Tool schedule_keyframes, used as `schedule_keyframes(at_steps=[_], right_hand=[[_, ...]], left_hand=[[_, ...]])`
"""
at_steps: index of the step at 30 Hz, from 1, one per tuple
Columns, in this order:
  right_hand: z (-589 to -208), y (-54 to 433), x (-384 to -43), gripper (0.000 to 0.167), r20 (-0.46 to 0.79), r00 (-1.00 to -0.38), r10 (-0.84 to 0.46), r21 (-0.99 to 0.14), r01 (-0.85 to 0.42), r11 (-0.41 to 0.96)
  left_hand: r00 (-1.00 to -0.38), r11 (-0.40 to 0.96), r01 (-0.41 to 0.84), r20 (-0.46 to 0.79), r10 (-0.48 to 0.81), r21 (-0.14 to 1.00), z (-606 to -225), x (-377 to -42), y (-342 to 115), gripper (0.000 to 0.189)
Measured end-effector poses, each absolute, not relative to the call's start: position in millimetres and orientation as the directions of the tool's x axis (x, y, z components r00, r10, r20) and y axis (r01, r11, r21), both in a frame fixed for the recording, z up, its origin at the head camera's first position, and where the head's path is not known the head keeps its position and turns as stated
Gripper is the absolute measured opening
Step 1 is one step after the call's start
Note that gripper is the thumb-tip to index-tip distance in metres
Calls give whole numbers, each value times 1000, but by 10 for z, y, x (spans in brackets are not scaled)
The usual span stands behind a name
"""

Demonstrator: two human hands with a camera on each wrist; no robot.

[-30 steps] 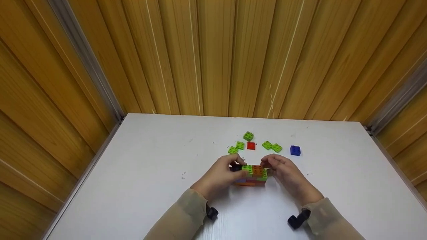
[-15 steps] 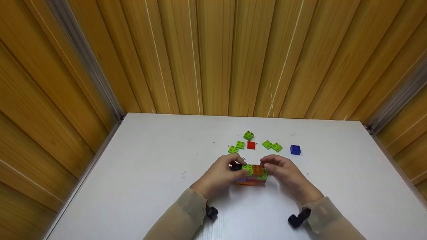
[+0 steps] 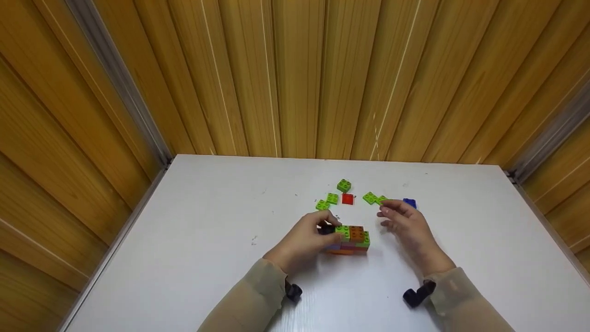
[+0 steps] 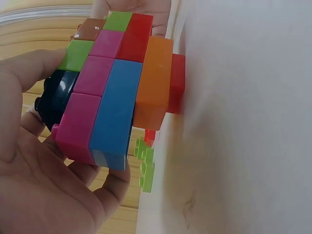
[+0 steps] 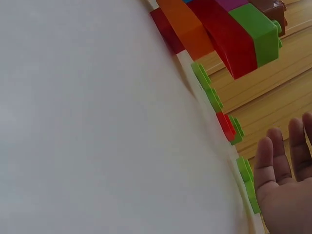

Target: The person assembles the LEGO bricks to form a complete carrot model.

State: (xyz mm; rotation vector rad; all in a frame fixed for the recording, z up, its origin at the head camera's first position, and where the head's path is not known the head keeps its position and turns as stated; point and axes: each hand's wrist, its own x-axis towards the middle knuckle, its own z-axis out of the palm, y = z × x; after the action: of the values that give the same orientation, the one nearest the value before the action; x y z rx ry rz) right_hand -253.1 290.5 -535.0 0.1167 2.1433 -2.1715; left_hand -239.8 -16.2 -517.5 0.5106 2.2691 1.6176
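My left hand point(image 3: 304, 242) grips a stack of building bricks point(image 3: 355, 244), with thumb and fingers around its left end. In the left wrist view the layers show: a narrow red brick point(image 4: 177, 84) at the base, an orange brick point(image 4: 153, 83), then blue and red, then magenta and green. On top sit a black brick point(image 4: 58, 97), a green one point(image 4: 77, 54) and a brown one point(image 4: 89, 29). My right hand point(image 3: 410, 230) is right of the stack with nothing in it, its fingers loosely extended, overlapping one of two green bricks point(image 3: 369, 198) and partly covering a blue brick point(image 3: 409, 202).
Behind the stack on the white table point(image 3: 221, 207) lie a flat red brick point(image 3: 347, 199), a taller green brick point(image 3: 344, 185) and two flat green bricks point(image 3: 332, 198). Wood-patterned panels point(image 3: 295, 78) enclose the table at the back and sides.
My right hand has left the right end of the stack and moved right and away from me, toward the green bricks and the blue brick. My left hand stays on the stack.
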Motion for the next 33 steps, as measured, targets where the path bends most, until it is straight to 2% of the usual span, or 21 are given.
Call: schedule_keyframes(at_steps=[6,9,12,15,19,28,33], right_hand=[[-5290,3255,-2638,33,-151,-975,160,-987,139,-86],[-5302,3408,-2681,47,-193,-952,235,-980,179,-82],[-5348,3509,-2714,64,-208,-945,250,-977,215,-1],[-5396,3546,-2730,71,-218,-954,205,-965,243,103],[-5431,3527,-2748,70,-232,-961,152,-940,262,219],[-5447,3407,-2721,60,-141,-969,205,-828,229,513],[-5430,3379,-2711,56,-103,-968,229,-808,216,548]], left_hand=[[-888,287,94,-50,457,953,-5164,-2395,-162,15],[-888,289,99,-47,458,952,-5158,-2394,-164,15],[-885,294,116,-36,465,949,-5163,-2399,-164,14],[-880,293,131,-25,474,947,-5167,-2405,-166,14],[-879,296,129,-29,476,947,-5162,-2414,-174,15],[-879,343,115,-65,472,932,-5149,-2425,-200,22],[-889,372,94,-90,449,924,-5151,-2442,-214,27]])
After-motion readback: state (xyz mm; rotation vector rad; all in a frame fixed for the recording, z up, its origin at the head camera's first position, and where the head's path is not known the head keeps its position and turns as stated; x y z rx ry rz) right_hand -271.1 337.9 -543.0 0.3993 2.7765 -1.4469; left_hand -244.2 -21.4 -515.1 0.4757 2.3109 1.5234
